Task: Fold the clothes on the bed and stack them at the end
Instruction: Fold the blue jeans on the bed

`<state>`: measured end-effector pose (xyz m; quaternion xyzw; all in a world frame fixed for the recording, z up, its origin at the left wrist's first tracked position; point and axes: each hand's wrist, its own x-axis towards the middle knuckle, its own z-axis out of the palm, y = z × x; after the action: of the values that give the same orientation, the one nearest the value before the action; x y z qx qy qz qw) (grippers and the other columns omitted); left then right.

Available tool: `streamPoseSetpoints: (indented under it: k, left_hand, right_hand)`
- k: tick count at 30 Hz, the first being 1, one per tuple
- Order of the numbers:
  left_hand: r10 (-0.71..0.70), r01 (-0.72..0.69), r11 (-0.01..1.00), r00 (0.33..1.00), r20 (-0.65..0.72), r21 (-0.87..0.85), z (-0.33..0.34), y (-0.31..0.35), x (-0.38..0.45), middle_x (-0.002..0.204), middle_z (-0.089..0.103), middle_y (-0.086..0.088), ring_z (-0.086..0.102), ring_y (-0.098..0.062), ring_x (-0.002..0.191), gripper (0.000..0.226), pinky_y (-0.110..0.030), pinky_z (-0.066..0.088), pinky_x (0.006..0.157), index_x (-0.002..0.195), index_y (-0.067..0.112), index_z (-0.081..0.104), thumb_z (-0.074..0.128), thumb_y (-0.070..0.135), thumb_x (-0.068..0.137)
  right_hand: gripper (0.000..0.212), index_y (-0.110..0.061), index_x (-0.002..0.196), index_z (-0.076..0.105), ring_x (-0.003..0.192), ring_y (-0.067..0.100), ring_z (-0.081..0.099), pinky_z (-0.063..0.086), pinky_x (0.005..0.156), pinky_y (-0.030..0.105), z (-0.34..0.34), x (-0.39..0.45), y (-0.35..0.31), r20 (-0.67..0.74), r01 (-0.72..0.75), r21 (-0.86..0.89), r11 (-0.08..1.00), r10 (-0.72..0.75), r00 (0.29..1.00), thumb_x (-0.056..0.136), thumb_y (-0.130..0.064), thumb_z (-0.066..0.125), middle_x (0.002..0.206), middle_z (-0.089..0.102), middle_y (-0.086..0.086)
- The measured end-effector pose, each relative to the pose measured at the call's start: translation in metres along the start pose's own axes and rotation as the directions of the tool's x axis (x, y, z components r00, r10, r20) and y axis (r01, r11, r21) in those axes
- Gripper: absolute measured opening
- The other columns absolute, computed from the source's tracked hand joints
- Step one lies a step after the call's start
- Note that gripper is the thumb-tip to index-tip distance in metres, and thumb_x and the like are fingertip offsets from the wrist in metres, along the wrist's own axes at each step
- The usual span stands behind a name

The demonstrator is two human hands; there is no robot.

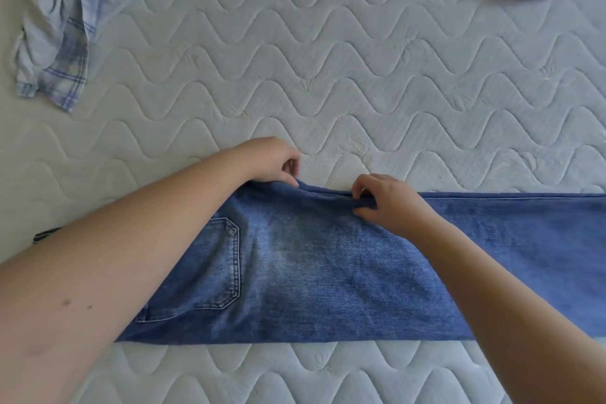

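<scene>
Only jeans (328,266) — soft, faded denim

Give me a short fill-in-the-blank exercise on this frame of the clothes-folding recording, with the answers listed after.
1. Both hands pinch the far edge of the blue ____, which lie flat on the mattress.
2. The stitched back pocket lies nearer the ____ hand.
3. The crumpled plaid shirt lies at the far ____ of the view.
4. The left hand and right hand are ____, not touching.

Answers: jeans; left; left; apart
</scene>
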<state>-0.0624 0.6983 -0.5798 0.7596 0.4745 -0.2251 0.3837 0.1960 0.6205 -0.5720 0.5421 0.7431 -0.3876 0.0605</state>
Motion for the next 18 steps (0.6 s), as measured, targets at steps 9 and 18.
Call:
streamPoseSetpoints:
  k: [9, 18]
  left_hand:
    - [0.088, -0.088, 0.996, 0.995, -0.035, 0.003, 0.014, 0.017, 0.016, 0.073, 0.054, 0.018, 0.051, -0.005, 0.071, 0.015, -0.023, 0.034, 0.058, 0.08, 0.029, 0.058, 0.07, 0.035, 0.087]
    - [0.055, -0.055, 0.998, 0.998, -0.018, 0.001, 0.005, -0.016, -0.008, 0.092, 0.065, 0.01, 0.059, -0.014, 0.084, 0.024, -0.027, 0.046, 0.071, 0.101, 0.027, 0.067, 0.075, 0.027, 0.078]
  right_hand:
    - [0.031, -0.025, 0.096, 0.061, 0.095, 0.017, 0.053, 0.04, 0.087, 0.034, 0.003, 0.004, 0.01, -0.01, -0.05, 0.026, 0.998, 0.051, 0.999, 0.086, -0.055, 0.063, 0.097, 0.057, -0.007]
    - [0.023, -0.021, 0.107, 0.067, 0.098, 0.02, 0.059, 0.048, 0.091, 0.038, 0.001, 0.038, -0.015, 0.014, -0.031, 0.034, 0.999, 0.031, 0.999, 0.09, -0.036, 0.066, 0.103, 0.065, -0.001]
